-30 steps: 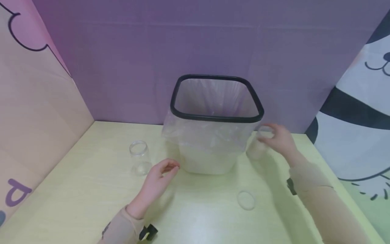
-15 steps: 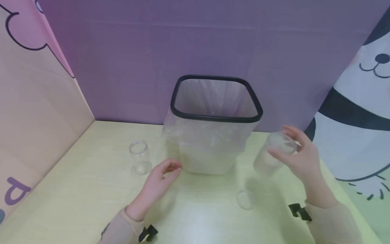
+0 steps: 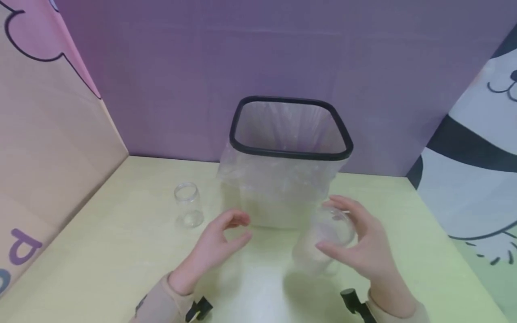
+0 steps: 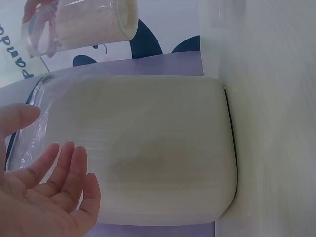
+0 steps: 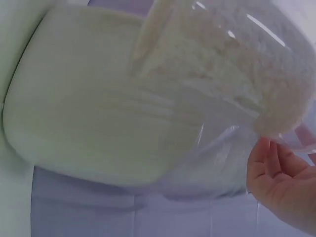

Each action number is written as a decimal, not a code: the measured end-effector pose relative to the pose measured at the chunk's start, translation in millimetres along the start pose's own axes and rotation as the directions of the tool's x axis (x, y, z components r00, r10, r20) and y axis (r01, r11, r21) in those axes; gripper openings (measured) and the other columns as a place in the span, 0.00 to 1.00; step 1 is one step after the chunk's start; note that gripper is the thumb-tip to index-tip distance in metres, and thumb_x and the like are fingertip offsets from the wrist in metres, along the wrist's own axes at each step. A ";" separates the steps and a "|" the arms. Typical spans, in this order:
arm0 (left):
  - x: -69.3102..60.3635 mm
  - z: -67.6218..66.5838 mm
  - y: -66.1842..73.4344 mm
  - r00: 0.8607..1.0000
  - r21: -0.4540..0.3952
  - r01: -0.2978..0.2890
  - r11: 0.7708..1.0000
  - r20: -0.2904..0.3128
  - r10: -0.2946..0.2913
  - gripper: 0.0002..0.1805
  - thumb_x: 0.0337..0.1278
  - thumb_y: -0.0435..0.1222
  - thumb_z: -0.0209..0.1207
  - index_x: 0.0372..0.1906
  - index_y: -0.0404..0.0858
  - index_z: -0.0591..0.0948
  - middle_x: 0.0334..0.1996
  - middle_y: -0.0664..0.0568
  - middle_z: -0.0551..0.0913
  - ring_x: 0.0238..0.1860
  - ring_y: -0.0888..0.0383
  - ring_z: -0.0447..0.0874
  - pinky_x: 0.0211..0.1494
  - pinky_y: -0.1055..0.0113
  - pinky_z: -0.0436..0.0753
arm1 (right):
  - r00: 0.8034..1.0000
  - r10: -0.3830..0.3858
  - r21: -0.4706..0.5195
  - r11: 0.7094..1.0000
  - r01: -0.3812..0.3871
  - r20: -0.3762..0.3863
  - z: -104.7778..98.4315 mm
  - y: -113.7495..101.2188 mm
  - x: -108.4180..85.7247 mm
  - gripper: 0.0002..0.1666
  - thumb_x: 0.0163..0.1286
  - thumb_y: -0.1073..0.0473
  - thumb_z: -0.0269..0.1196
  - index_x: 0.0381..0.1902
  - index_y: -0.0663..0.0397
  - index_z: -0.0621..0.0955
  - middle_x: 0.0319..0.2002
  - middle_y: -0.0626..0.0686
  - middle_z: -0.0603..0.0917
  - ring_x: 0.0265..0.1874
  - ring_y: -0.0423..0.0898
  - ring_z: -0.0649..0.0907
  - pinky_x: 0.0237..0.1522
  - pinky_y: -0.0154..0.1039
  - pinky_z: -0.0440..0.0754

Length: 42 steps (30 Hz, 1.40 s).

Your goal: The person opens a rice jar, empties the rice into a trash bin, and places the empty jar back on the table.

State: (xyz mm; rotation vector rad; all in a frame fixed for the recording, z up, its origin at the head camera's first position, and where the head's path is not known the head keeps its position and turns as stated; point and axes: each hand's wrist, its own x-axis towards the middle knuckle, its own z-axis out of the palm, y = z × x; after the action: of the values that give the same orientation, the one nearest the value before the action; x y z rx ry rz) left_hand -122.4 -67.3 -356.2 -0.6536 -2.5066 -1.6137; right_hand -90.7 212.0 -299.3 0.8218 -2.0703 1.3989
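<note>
My right hand point(image 3: 365, 242) grips a clear jar point(image 3: 321, 240) near its rim, thumb on one side and fingers on the other. The jar is tilted above the table, in front of the bin. Pale, crumbly-looking contents show through its wall in the right wrist view, where the jar point(image 5: 227, 64) is close and blurred. My left hand point(image 3: 216, 242) holds nothing; its fingers are loosely bent, with the thumb apart. In the left wrist view, this hand point(image 4: 54, 192) is in front of the bin's pale side. A second clear jar point(image 3: 188, 204) stands upright to its left.
A pale bin with a black rim point(image 3: 291, 154) stands at the back centre, its translucent liner bag point(image 3: 278, 177) folded over the outside. Behind it rises a purple wall point(image 3: 161, 80). Printed panels flank the pale table point(image 3: 149, 255) on both sides.
My right hand has brought the jar from beside the bin's right side out and then leftward toward the middle. The left thumb and fingers have spread slightly. The clear ring is now mostly hidden.
</note>
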 end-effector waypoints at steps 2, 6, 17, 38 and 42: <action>0.3 -0.1 1.0 1.000 0.012 -0.013 1.000 -0.001 0.013 0.20 0.51 0.29 0.63 0.51 0.31 0.76 0.45 0.47 0.82 0.50 0.52 0.80 0.60 0.55 0.77 | 1.000 -0.002 -0.015 1.000 0.002 0.030 7.3 -4.2 2.7 0.48 0.29 0.78 0.74 0.57 0.70 0.74 0.51 0.42 0.82 0.48 0.34 0.79 0.52 0.24 0.74; -0.2 -1.0 2.2 1.000 0.015 -0.029 0.999 0.004 0.029 0.22 0.49 0.29 0.64 0.52 0.31 0.76 0.46 0.46 0.82 0.50 0.52 0.80 0.60 0.56 0.77 | 0.999 -0.008 -0.013 1.000 0.009 0.047 19.3 -10.4 8.7 0.48 0.29 0.76 0.74 0.56 0.70 0.74 0.51 0.42 0.81 0.49 0.34 0.78 0.53 0.25 0.74; -2.4 1.1 2.8 0.973 -0.005 -0.175 0.985 0.152 0.173 0.34 0.45 0.35 0.69 0.60 0.31 0.70 0.54 0.43 0.77 0.55 0.50 0.76 0.60 0.59 0.77 | 1.000 0.025 0.263 0.964 -0.019 -0.017 51.5 -4.9 11.1 0.45 0.38 0.79 0.70 0.60 0.65 0.72 0.52 0.45 0.81 0.51 0.39 0.76 0.53 0.28 0.76; -9.1 9.9 5.3 0.976 -0.078 -0.181 0.980 0.105 0.188 0.36 0.42 0.36 0.71 0.61 0.33 0.71 0.51 0.47 0.81 0.51 0.54 0.80 0.58 0.58 0.78 | 0.999 0.053 0.383 0.922 -0.048 -0.004 84.5 3.0 5.0 0.44 0.50 0.68 0.70 0.64 0.65 0.64 0.58 0.44 0.77 0.57 0.39 0.74 0.62 0.31 0.68; -9.2 10.1 4.6 0.981 -0.074 -0.179 0.981 0.056 0.183 0.37 0.41 0.33 0.71 0.60 0.28 0.70 0.51 0.41 0.80 0.50 0.49 0.80 0.57 0.57 0.79 | 0.998 0.034 0.483 0.874 -0.053 0.047 75.4 12.4 2.0 0.50 0.58 0.56 0.69 0.71 0.57 0.55 0.65 0.49 0.69 0.63 0.41 0.69 0.67 0.32 0.64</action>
State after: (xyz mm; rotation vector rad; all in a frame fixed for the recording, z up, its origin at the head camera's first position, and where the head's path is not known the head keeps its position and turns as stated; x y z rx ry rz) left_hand -110.6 -59.5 -359.5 -0.9253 -2.3615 -1.6440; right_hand -106.7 144.6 -331.5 1.0038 -1.7872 1.9855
